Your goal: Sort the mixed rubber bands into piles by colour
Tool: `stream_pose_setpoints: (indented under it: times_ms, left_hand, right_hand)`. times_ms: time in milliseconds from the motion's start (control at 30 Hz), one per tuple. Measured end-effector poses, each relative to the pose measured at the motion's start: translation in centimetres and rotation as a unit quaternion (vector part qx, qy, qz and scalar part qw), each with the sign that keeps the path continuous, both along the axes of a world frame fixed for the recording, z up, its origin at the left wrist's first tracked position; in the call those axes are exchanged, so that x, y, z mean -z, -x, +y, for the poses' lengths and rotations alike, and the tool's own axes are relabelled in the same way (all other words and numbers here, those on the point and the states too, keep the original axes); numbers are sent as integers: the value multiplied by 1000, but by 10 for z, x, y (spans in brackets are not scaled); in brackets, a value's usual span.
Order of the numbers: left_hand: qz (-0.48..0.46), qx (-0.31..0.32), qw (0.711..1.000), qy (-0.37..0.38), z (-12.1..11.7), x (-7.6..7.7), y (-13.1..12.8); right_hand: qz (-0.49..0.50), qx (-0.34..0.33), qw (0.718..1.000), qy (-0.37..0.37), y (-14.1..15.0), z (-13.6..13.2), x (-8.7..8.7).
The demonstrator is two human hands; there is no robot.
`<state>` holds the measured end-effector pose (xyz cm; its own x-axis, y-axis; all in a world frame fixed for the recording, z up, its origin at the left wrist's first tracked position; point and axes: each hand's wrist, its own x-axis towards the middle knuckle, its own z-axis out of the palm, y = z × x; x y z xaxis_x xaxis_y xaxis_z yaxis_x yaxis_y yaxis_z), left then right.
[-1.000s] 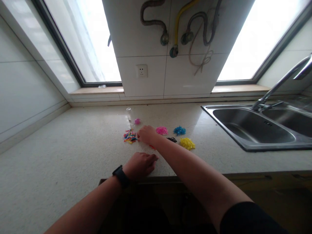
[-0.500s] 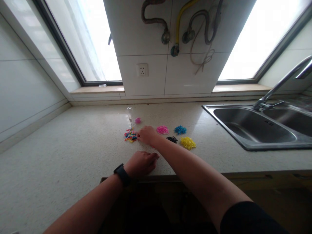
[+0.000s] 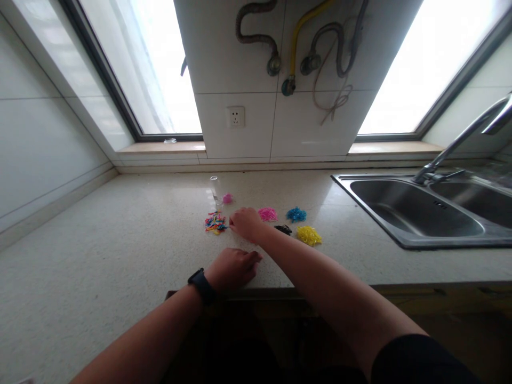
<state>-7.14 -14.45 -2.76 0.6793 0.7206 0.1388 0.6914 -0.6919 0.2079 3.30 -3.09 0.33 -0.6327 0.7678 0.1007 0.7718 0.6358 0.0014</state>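
My right hand is at the right edge of a mixed pile of small, thin coloured pieces, its fingers pinched together. A bit of blue shows by its fingertips, too small to name. Closer to the counter's front edge, my left hand rests with curled fingers; what they hold, if anything, is hidden. Right of my right hand lie single-colour piles: pink, blue, black and yellow. Some red pieces show beneath my right wrist, mostly covered.
A clear tube-like container stands behind the mixed pile, with a pink object beside it. The pale counter runs to the tiled wall. A steel double sink with a tap is on the right.
My right hand has drawn back slightly to the right, away from the mixed pile. My left hand keeps its place. The view has shifted a little.
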Motion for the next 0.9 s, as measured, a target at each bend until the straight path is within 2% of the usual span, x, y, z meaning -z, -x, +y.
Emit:
stream_pose_setpoints:
  times_ms: [200, 300, 367, 467, 567, 667, 700, 900]
  left_hand:
    - [2, -4, 1000, -3, 0, -2, 0]
    - [5, -1, 1000, -1, -1, -5, 0]
    - [7, 0, 1000, 3, -2, -7, 0]
    - [5, -1, 1000, 7, -3, -8, 0]
    - [-8, 5, 1000, 17, -3, -6, 1]
    - [-12, 2, 1000, 26, -3, -4, 2]
    - [-11, 0, 1000, 27, -4, -4, 2]
    - [-9, -7, 999, 40, -4, -6, 1]
  right_hand:
    - [70, 16, 997, 10, -34, -8, -8]
    - [171, 27, 985, 10, -65, -17, -10]
    - [269, 43, 962, 10, -91, -24, -10]
    - [427, 99, 898, 30, -134, -37, -8]
    - [555, 171, 814, 26, -175, -54, -7]
    - [663, 194, 723, 14, -210, -78, -3]
    - [684, 203, 700, 10, -220, -85, 0]
    - [737, 260, 623, 34, -254, -111, 36]
